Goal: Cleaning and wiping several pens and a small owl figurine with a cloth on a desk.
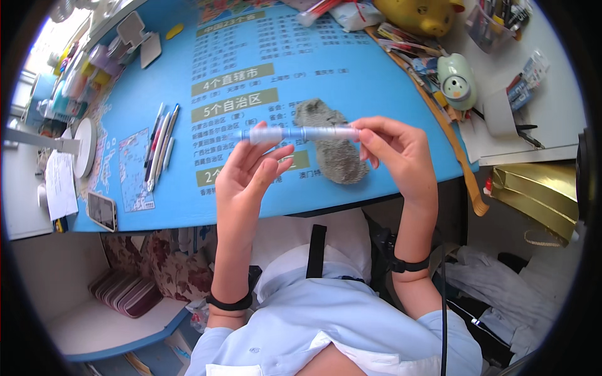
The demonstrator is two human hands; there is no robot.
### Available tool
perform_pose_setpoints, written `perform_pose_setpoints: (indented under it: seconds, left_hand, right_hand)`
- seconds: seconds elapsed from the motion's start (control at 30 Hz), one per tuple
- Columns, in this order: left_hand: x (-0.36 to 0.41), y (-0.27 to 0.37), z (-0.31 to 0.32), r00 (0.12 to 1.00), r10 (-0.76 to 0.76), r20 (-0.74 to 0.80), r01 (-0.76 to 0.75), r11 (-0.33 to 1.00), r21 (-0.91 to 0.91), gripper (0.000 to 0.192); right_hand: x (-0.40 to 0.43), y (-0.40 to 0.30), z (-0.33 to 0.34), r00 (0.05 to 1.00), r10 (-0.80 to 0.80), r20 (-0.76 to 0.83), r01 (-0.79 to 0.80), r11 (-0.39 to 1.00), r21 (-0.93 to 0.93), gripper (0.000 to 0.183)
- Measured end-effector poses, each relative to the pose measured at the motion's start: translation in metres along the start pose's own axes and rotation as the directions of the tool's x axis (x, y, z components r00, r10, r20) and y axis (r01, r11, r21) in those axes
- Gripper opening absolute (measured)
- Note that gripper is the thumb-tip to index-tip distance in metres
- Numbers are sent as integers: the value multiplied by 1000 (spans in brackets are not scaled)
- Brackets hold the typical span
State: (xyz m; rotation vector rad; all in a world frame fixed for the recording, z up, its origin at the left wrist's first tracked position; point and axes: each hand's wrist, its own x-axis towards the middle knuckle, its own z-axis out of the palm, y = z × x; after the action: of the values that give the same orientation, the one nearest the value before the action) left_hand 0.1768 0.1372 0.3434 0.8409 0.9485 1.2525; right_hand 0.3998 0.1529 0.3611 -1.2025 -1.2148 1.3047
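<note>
My right hand [392, 152] pinches one end of a blue and clear plastic pen [303, 133] between thumb and fingertips. The pen lies level above the blue desk mat [174, 202]. Its other end is at the fingers of my left hand [254, 174], which are spread and bent, thumb apart; whether they grip it is hard to tell. Under the pen, a grey fuzzy cloth [341, 160] lies on the mat. Several pens [160, 145] lie side by side to the left of my left hand.
A smartphone [102, 211] rests at the mat's left edge, near a white lamp base [85, 147]. A long wooden stick [451, 141] lies along the right edge, beside a green animal-shaped item [457, 82]. A yellow piggy bank [416, 16] stands at the back right.
</note>
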Motion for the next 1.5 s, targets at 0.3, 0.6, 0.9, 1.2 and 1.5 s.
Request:
perform_pose_setpoints:
  seconds: [0.3, 0.6, 0.9, 1.2, 1.5]
  left_hand:
    - [4, -5, -17, 979, 99, -178, -130, 976, -173, 29]
    - [7, -9, -28, 986, 155, -56, -160, 982, -99, 30]
    - [7, -11, -27, 988, 153, -26, -155, 978, -141, 30]
    - [6, -16, -34, 993, 93, -78, -105, 981, -161, 30]
    - [-14, -4, -30, 983, 138, 119, -182, 797, 575, 25]
  right_hand:
    - [-11, 6, 23, 994, 69, 91, -68, 998, -15, 19]
    - [-13, 10, 18, 995, 64, 82, -67, 997, 38, 17]
    - [-17, 6, 23, 999, 6, 47, -6, 1000, -4, 17]
    - [-19, 8, 24, 999, -39, 36, 41, 998, -38, 17]
    - [-12, -1, 21, 989, -121, -88, 111, 988, -112, 18]
